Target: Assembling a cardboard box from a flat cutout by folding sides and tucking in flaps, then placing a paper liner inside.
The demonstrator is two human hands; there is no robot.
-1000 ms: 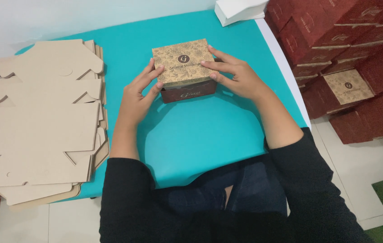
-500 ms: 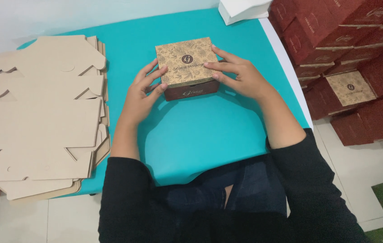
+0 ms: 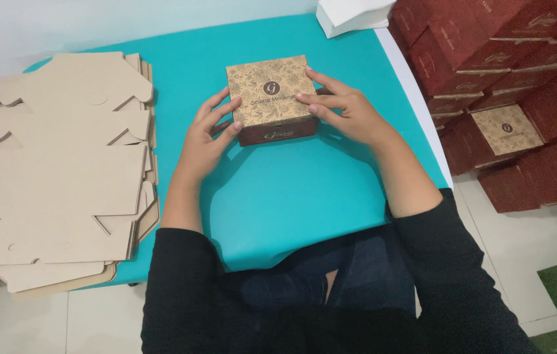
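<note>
A small square box (image 3: pixel 270 97) with a tan patterned lid and dark red sides sits on the teal table (image 3: pixel 291 196). My left hand (image 3: pixel 208 134) presses against the box's left side, fingers spread on the lid edge. My right hand (image 3: pixel 343 111) lies on the lid's right side, fingers flat across its top. The lid is closed.
A tall stack of flat unfolded cardboard blanks (image 3: pixel 62 164) covers the table's left part. Many finished dark red boxes (image 3: pixel 508 72) are piled on the floor at right. A white stack (image 3: pixel 350 13) lies at the far table edge.
The box and both hands sit a little farther from me on the table than a second ago; my fingers keep their places on the lid.
</note>
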